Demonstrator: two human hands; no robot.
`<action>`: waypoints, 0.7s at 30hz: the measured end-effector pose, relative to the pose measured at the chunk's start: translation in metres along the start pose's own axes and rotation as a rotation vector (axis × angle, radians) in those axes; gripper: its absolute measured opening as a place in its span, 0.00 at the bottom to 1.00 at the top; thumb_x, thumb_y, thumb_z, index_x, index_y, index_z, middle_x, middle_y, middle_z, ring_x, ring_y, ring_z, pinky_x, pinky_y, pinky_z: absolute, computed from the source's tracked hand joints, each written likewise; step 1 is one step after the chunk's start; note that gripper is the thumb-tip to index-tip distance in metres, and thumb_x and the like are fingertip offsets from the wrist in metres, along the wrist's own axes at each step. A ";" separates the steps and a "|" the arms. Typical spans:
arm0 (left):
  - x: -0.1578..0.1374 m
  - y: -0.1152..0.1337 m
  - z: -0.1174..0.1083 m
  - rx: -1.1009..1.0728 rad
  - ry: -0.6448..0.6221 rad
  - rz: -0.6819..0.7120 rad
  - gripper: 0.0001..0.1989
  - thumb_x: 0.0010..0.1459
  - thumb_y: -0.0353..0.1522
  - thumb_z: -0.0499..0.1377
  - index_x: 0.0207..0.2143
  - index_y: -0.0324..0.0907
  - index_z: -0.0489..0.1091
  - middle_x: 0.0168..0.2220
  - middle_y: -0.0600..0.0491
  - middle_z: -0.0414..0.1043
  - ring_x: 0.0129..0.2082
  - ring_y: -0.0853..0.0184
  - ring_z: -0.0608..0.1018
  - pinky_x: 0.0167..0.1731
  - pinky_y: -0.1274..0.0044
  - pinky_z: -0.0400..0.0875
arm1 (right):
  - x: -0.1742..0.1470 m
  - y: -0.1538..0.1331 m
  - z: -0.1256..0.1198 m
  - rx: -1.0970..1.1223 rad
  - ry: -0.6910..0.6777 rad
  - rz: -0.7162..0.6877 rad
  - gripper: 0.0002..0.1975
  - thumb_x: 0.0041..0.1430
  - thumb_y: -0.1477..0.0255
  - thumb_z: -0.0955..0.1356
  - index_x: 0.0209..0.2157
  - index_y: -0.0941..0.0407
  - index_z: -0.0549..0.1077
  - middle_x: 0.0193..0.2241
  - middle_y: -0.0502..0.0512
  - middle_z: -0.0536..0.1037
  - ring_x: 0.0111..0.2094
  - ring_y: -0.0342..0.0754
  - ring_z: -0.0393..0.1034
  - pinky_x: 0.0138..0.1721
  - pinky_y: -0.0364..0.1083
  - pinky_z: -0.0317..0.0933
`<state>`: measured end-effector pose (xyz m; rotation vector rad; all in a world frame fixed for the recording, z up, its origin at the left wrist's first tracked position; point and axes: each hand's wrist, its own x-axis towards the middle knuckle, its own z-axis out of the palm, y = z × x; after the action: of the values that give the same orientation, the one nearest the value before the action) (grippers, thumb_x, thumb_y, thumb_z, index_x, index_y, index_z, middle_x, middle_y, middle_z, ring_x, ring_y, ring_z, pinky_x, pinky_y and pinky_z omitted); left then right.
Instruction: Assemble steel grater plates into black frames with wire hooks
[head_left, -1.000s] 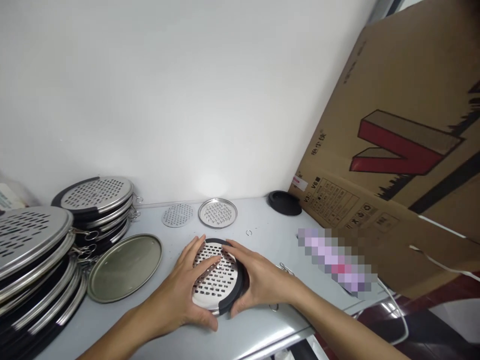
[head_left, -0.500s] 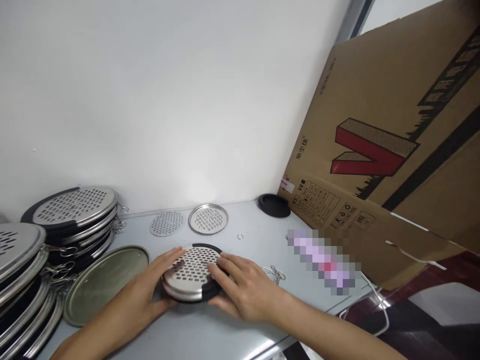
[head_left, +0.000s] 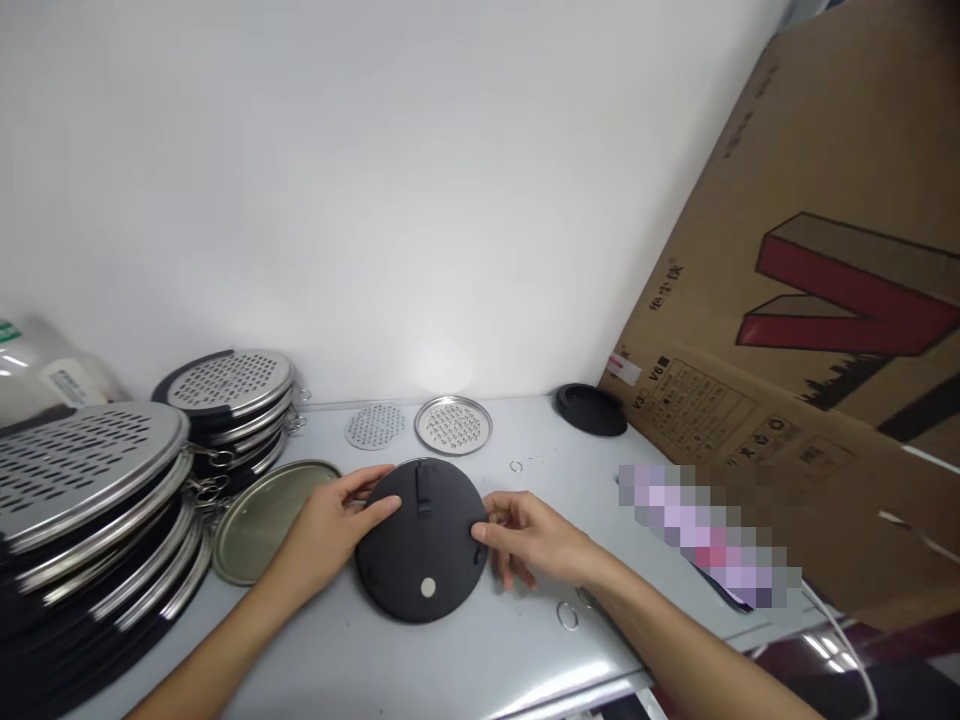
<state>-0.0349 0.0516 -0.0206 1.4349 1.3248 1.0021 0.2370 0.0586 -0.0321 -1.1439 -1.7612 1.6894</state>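
Both of my hands hold a round grater-like disc (head_left: 420, 535), its black back tilted up toward me. A small black tab lies near the top of this face and a pale round dot near the bottom. My left hand (head_left: 341, 520) grips the upper left edge, thumb across the black face. On the right edge, my right hand (head_left: 532, 540) pinches with the thumb in front; its lower fingers hang free. The disc's slotted metal face is hidden. Beside my right forearm lies a metal ring (head_left: 568, 615).
Two stacks of slotted discs, a near stack (head_left: 82, 470) and a far stack (head_left: 232, 383), stand left with rings hanging off. An olive round plate (head_left: 259, 525), thin perforated sheet (head_left: 375, 427), rimmed perforated disc (head_left: 453, 425), black round part (head_left: 591, 410) and large carton (head_left: 690, 400) surround the work.
The disc has been turned over: its slotted metal face showed before, now its black back does. Both hands have shifted their grip on its edges. The camera view has swung left.
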 end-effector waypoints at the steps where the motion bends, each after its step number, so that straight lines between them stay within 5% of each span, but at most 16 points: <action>1: -0.001 0.002 0.002 0.001 -0.016 -0.003 0.25 0.52 0.41 0.66 0.50 0.40 0.73 0.47 0.47 0.79 0.48 0.55 0.78 0.49 0.69 0.74 | 0.000 0.000 -0.001 0.032 0.004 -0.024 0.20 0.58 0.55 0.69 0.40 0.58 0.70 0.26 0.49 0.74 0.18 0.41 0.69 0.13 0.37 0.53; 4: -0.007 0.007 0.007 0.024 -0.059 0.015 0.20 0.56 0.39 0.64 0.50 0.41 0.74 0.45 0.48 0.79 0.46 0.58 0.79 0.46 0.72 0.75 | 0.000 -0.005 -0.001 0.078 0.022 -0.117 0.20 0.59 0.58 0.70 0.47 0.56 0.71 0.36 0.52 0.76 0.18 0.35 0.64 0.16 0.37 0.55; 8: -0.012 0.008 0.008 0.033 -0.075 0.048 0.20 0.58 0.38 0.62 0.51 0.40 0.73 0.41 0.49 0.80 0.42 0.60 0.80 0.42 0.75 0.75 | -0.003 -0.007 0.001 0.058 0.003 -0.170 0.17 0.61 0.60 0.69 0.45 0.57 0.74 0.31 0.50 0.74 0.18 0.33 0.59 0.19 0.36 0.55; 13: -0.006 0.001 0.011 0.023 -0.174 0.046 0.19 0.60 0.39 0.60 0.51 0.40 0.74 0.43 0.49 0.80 0.42 0.59 0.80 0.41 0.74 0.74 | -0.005 -0.004 -0.005 -0.010 -0.030 0.005 0.19 0.58 0.58 0.70 0.39 0.60 0.75 0.25 0.50 0.74 0.18 0.37 0.64 0.14 0.36 0.49; 18: 0.001 -0.005 0.011 0.197 -0.195 0.052 0.18 0.62 0.41 0.57 0.50 0.43 0.76 0.44 0.51 0.80 0.43 0.57 0.80 0.43 0.72 0.74 | -0.001 -0.022 -0.037 -0.226 0.212 -0.007 0.21 0.58 0.58 0.69 0.45 0.61 0.74 0.21 0.51 0.74 0.20 0.42 0.67 0.17 0.39 0.58; 21: 0.003 -0.008 0.010 0.307 -0.150 0.072 0.19 0.62 0.41 0.56 0.50 0.43 0.75 0.48 0.50 0.79 0.47 0.56 0.79 0.47 0.71 0.72 | -0.005 -0.030 -0.064 -0.361 0.284 -0.024 0.15 0.57 0.62 0.69 0.39 0.59 0.75 0.22 0.51 0.74 0.22 0.44 0.68 0.19 0.41 0.60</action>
<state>-0.0267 0.0534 -0.0312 1.7632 1.3660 0.7414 0.2825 0.0958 0.0080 -1.4269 -1.9273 1.1515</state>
